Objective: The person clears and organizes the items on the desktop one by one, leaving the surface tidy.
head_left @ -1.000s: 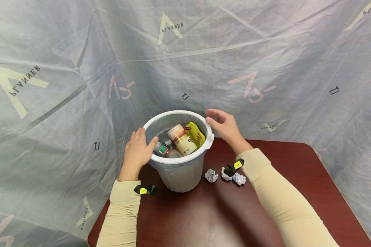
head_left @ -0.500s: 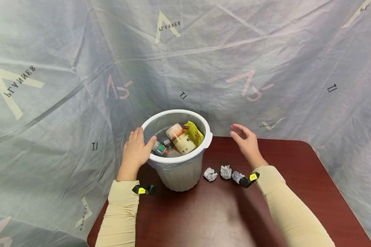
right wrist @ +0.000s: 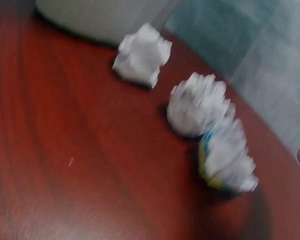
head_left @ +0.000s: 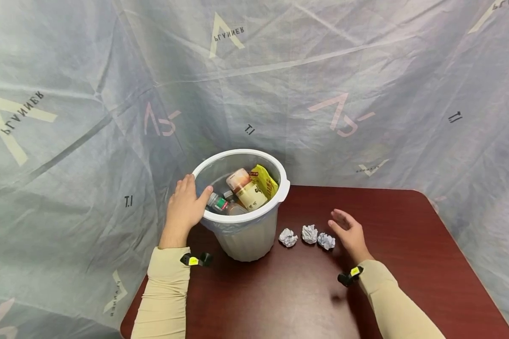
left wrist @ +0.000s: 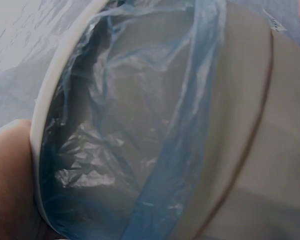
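Observation:
A grey trash can (head_left: pixel 248 238) with a white rim and a blue liner (left wrist: pixel 185 125) stands on the table. My left hand (head_left: pixel 184 207) holds its left rim, the thumb over the edge and the fingers along the outside. Inside lie a cream-and-brown container (head_left: pixel 247 189), a yellow wrapper (head_left: pixel 264 181) and a clear plastic bottle (head_left: pixel 217 202) with a green label. To the right of the can are three crumpled paper balls, the left one (head_left: pixel 288 238), the middle one (head_left: pixel 309 234) and the right one (head_left: pixel 326 241). My right hand (head_left: pixel 351 235) is beside the right ball, fingers loosely bent, holding nothing.
The reddish-brown table (head_left: pixel 407 245) has a rounded far right corner. Grey printed sheeting (head_left: pixel 322 70) hangs behind and on both sides, close behind the can. A black wrist camera (head_left: pixel 349 276) sits at my right cuff.
My right hand has moved from beside the can's rim, rightward and then down toward the paper balls. My left hand has stayed on the rim.

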A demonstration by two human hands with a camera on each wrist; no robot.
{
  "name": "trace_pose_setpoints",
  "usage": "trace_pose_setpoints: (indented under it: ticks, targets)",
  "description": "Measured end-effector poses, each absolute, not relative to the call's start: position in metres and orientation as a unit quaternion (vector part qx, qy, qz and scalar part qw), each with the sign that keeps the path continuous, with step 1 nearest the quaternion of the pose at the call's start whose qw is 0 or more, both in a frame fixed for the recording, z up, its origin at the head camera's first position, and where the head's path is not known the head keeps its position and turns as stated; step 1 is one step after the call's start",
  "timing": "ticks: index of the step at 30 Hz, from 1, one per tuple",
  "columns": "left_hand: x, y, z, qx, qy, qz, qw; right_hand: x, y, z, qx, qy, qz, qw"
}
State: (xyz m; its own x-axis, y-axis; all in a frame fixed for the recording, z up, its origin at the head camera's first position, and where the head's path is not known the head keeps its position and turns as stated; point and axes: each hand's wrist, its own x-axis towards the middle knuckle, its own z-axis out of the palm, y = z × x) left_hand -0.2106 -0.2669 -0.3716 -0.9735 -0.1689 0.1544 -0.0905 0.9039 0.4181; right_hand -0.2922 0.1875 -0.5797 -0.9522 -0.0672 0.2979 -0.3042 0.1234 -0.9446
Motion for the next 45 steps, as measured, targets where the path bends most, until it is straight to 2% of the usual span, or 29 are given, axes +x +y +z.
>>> trace_pose_setpoints:
  ticks: [7, 13, 18, 27, 36, 45]
  targets:
    - [-0.211, -0.267, -0.37, 0.067, -0.971, -0.208, 0.093, -0.274, 0.19, -0.6, 0.112, -0.773, 0.62, 0.077]
    - [-0.211, -0.266, -0.37, 0.064, -0.972, -0.208, 0.091, -0.28, 0.195, -0.641, 0.123, -0.81, 0.568, 0.078]
    - [-0.21, -0.267, -0.37, 0.065, -0.971, -0.21, 0.093, -0.284, 0.197, -0.653, 0.132, -0.841, 0.521, 0.068]
    - [-0.208, -0.266, -0.368, 0.065, -0.97, -0.214, 0.095, -0.28, 0.195, -0.653, 0.157, -0.868, 0.452, 0.129]
    - [-0.208, -0.266, -0.369, 0.063, -0.97, -0.217, 0.091, -0.284, 0.197, -0.646, 0.128, -0.864, 0.474, 0.111]
    - [-0.207, -0.266, -0.366, 0.062, -0.97, -0.217, 0.092, -0.295, 0.195, -0.616, 0.123, -0.865, 0.475, 0.106]
